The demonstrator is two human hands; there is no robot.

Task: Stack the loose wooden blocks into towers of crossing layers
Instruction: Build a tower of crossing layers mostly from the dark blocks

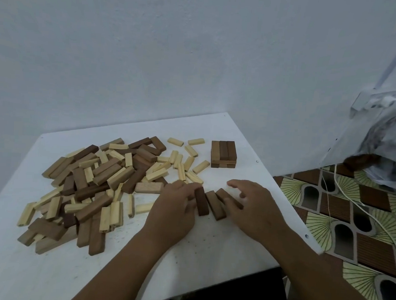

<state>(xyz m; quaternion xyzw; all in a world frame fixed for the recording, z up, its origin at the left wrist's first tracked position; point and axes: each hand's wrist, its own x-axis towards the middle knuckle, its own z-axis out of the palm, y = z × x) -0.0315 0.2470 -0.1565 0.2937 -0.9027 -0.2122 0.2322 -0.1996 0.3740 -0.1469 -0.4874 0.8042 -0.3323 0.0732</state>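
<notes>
Three dark blocks [212,203] flat between both hands: left hand [175,208] pinching the first, right hand [253,205] maybe just touching, fingers spread.

Dim, flat, bluish light; faint shadows; soft overall focus, with wide-angle bending at the edges.

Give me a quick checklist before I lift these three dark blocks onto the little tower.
1. Three dark blocks gathered side by side: not ok, they fan apart at the near ends.
2. Left hand touching the leftmost block: ok.
3. Right hand on the rightmost block: ok, though the grip is partly hidden.
4. Tower top layer flat with three blocks: ok.
5. Tower layers crossing: ok, lower ends show at right angles.
6. Bare table between hands and tower: ok.
</notes>
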